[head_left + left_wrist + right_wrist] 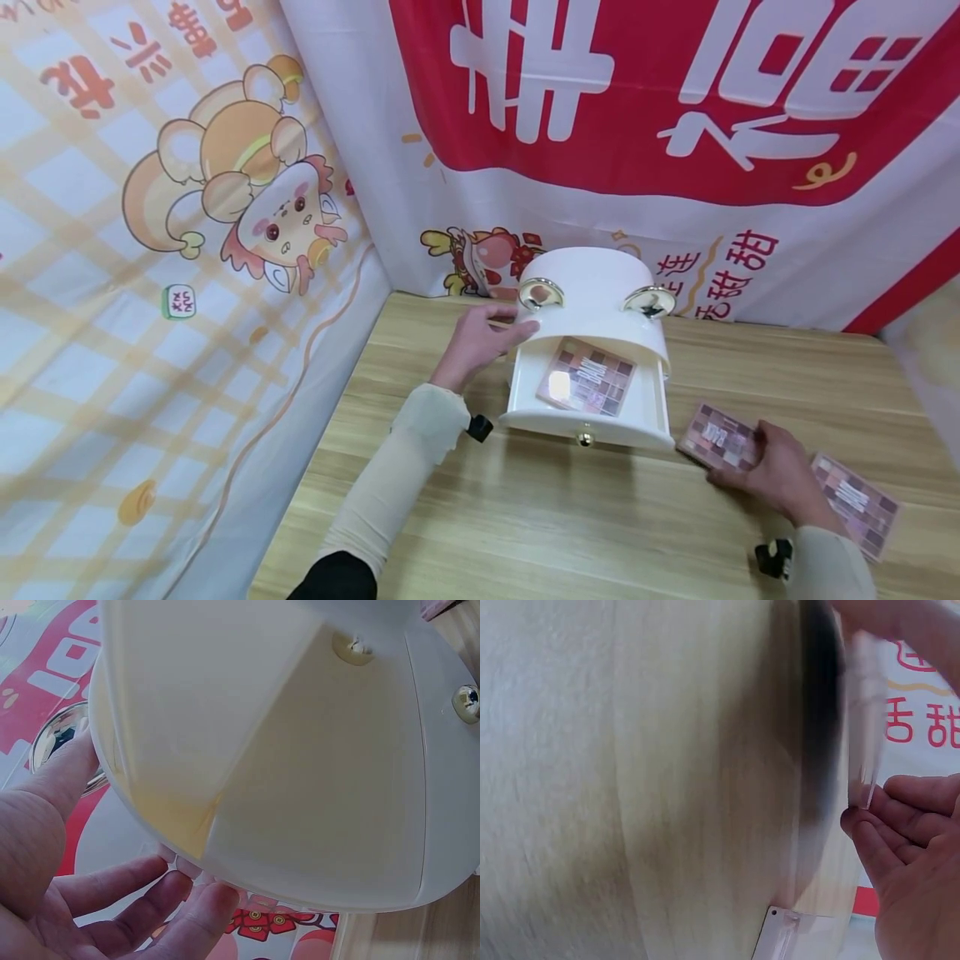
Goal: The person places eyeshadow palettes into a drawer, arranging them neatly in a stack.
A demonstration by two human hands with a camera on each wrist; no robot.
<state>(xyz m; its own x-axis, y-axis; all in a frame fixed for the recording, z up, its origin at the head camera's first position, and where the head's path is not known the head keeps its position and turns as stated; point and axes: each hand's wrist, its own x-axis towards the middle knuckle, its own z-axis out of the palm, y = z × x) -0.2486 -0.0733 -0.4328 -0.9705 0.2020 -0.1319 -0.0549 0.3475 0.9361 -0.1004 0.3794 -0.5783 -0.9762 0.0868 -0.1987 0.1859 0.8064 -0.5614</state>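
Observation:
A white rounded storage box with two gold-rimmed round eyes stands against the back cloth. Its drawer is pulled out and holds a checkered eyeshadow palette, lying slanted. My left hand touches the box's left side, thumb at the front edge near one eye, fingers spread along the side in the left wrist view. To the right of the drawer, my right hand pinches a second palette between thumb and fingers; the right wrist view shows this palette edge-on and blurred.
A third palette lies on the wooden table, beside my right wrist. Printed cloth hangs behind the table and on the left. The drawer's gold knob sticks out toward me.

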